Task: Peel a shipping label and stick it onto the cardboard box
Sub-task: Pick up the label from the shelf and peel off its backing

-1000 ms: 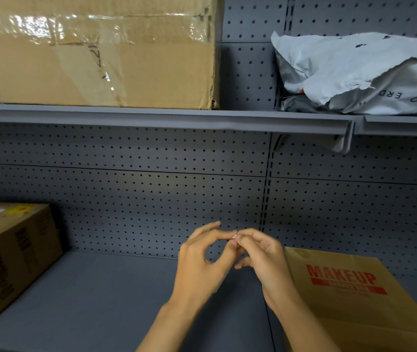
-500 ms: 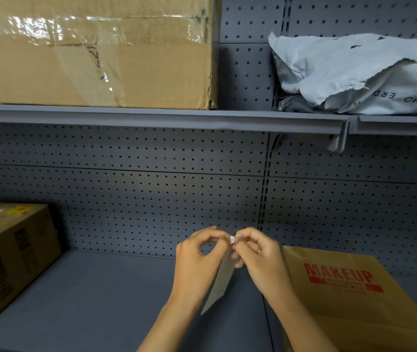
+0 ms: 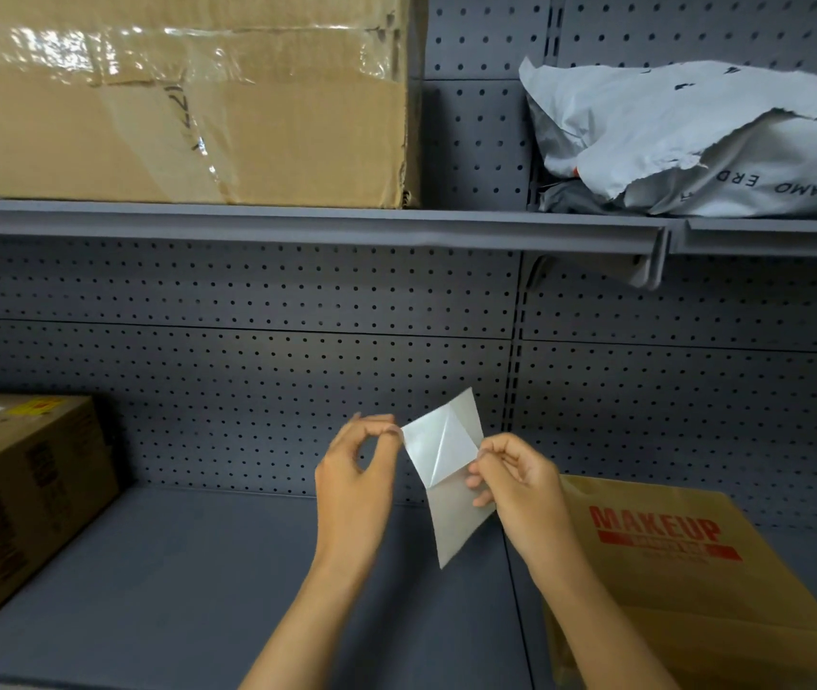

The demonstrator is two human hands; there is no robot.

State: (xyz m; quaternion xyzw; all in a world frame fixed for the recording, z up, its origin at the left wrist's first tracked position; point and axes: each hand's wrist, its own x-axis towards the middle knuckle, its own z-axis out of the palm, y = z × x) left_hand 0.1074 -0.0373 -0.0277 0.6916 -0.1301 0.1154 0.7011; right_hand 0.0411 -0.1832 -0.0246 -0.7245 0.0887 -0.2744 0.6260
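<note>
A white shipping label (image 3: 439, 453) is held up between both hands above the lower shelf, partly split from its backing sheet, whose grey lower half hangs down. My left hand (image 3: 354, 470) pinches the label's left corner between thumb and fingertips. My right hand (image 3: 516, 473) pinches the right edge of the sheet. A brown cardboard box (image 3: 685, 580) printed "MAKEUP" in red stands on the shelf at the lower right, just beside my right forearm.
Another brown box (image 3: 23, 495) with a label on top sits at the left of the grey lower shelf (image 3: 187, 590). On the upper shelf (image 3: 297, 224) stand a large taped carton (image 3: 187, 97) and a torn grey mailer bag (image 3: 705, 136). Pegboard backs the shelves.
The hands have moved apart. The label, first hidden edge-on between the fingertips, is now spread open and peeled partway from its backing.
</note>
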